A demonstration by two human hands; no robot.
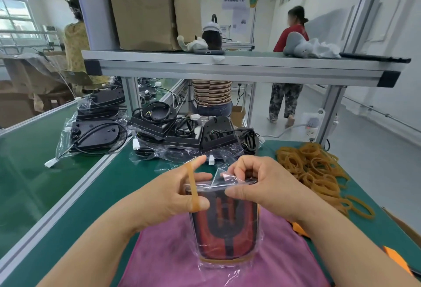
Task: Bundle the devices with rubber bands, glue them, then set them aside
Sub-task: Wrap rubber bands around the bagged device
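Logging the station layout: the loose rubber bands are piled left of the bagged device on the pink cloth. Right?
No. The head view shows the loose rubber bands piled right of the bagged device, not left; the device does lie on the pink cloth.

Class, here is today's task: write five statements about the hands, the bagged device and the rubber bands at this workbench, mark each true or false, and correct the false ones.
1. A tan rubber band is stretched over the left hand. True.
2. The red-and-black device in its clear plastic bag lies on a pink cloth. True.
3. The loose pile of tan rubber bands lies left of the hands. False: it lies to their right.
4. The right hand rests empty. False: it pinches the bag's top.
5. The table mat is blue. False: green.
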